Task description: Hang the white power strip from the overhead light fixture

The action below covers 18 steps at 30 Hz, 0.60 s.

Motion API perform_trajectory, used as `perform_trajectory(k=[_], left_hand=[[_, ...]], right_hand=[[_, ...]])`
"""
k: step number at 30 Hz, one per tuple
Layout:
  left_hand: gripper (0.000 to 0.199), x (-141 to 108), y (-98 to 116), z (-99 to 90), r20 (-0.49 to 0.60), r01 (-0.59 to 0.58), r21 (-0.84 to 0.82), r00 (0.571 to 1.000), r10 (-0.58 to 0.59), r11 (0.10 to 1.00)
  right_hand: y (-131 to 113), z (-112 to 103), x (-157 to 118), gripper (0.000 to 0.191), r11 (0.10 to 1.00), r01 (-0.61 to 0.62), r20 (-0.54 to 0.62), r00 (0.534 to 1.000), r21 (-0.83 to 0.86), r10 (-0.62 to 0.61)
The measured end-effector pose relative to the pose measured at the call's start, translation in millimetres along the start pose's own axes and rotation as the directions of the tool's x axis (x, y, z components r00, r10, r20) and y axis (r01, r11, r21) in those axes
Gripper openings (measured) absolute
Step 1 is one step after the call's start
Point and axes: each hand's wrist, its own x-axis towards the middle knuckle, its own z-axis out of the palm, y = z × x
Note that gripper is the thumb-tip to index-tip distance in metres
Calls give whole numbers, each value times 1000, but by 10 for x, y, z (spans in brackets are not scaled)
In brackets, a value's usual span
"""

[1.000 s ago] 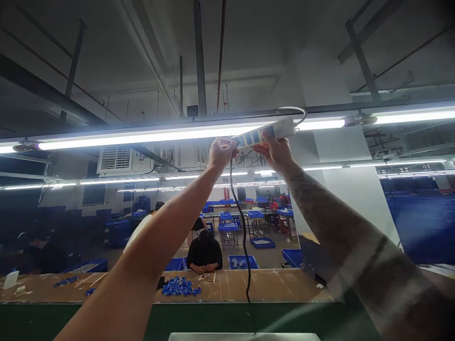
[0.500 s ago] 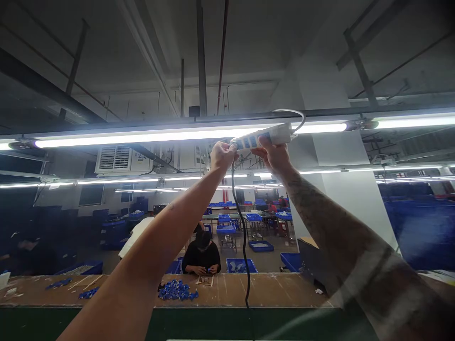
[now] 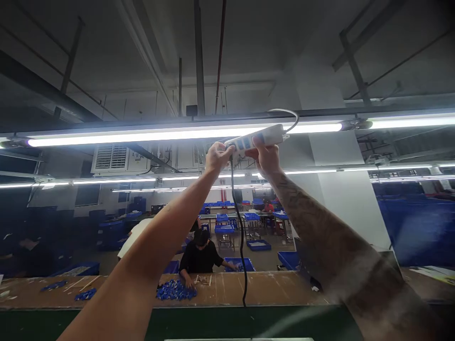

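A white power strip (image 3: 272, 135) is raised in front of a lit tube lamp, tilted with its right end higher. My right hand (image 3: 265, 155) grips its middle, thumb on the socket face and fingers beneath. At the strip's left end, my left hand (image 3: 219, 155) pinches the plug of a black cable (image 3: 241, 237); whether the plug is fully seated cannot be made out. The cable hangs down past the bench. From the strip's right end a white cord (image 3: 293, 118) loops up to the rail.
Tube lamps (image 3: 142, 135) run across overhead. Below is a brown bench (image 3: 263, 289) with a pile of blue parts (image 3: 176, 290). Behind it sits a person in black (image 3: 199, 255), near blue bins (image 3: 259, 245). A white pillar (image 3: 344, 189) stands right.
The view has shifted slightly, and both hands and the strip appear a little further left. The person in black has spread their arms, one hand at the blue pile, the other at a bin.
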Motion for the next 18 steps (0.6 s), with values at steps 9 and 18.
perform_trajectory(k=[9, 18], left_hand=[[36, 35, 197, -252, 491, -54, -173, 861, 134, 983], [40, 170, 133, 21, 418, -287, -88, 858, 297, 954]], right_hand=[[-134, -176, -30, 45, 996, -78, 214, 975, 41, 67], [27, -286, 12, 32, 962, -272, 202, 943, 12, 265]])
